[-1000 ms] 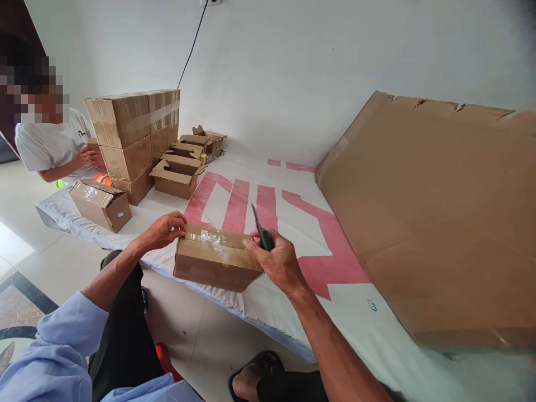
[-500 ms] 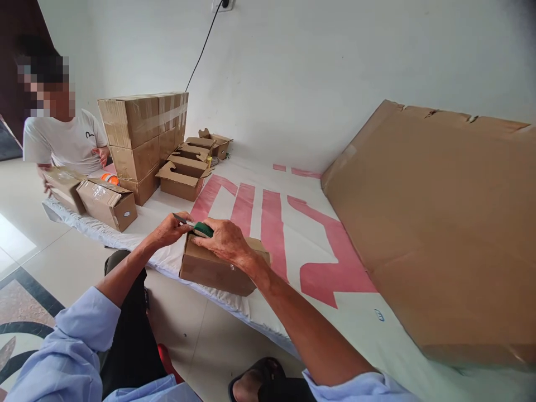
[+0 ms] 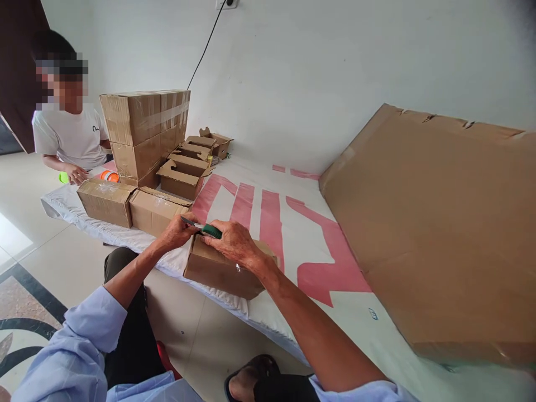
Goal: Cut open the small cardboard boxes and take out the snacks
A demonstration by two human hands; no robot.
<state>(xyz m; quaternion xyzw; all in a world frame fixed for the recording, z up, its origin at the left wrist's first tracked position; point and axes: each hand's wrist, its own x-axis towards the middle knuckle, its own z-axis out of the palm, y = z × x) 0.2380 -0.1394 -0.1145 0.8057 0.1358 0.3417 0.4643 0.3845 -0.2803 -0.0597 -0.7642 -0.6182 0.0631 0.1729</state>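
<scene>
My right hand (image 3: 237,241) grips the green handle of a utility knife (image 3: 212,230), its metal front pointing left. My left hand (image 3: 178,231) is closed in a pinch at the knife's front end; the dark tip sticks out past its fingers. Both hands are just above the near-left end of a closed cardboard box (image 3: 226,274), which lies at the front edge of the cloth-covered platform. My right hand rests on or just over the box top; contact is hard to see. Clear tape shows on the box side.
Two closed cardboard boxes (image 3: 104,202) stand end to end left of my left hand. Behind are a stack of taped boxes (image 3: 144,120) and several open cartons (image 3: 180,181). A large cardboard sheet or box (image 3: 435,234) leans at right. A co-worker (image 3: 69,134) sits far left beside an orange tape roll (image 3: 109,176).
The two closed boxes at left have slid right, towards my left hand. The co-worker's hand has come off the box. My hands keep their hold on the knife; the view has shifted slightly.
</scene>
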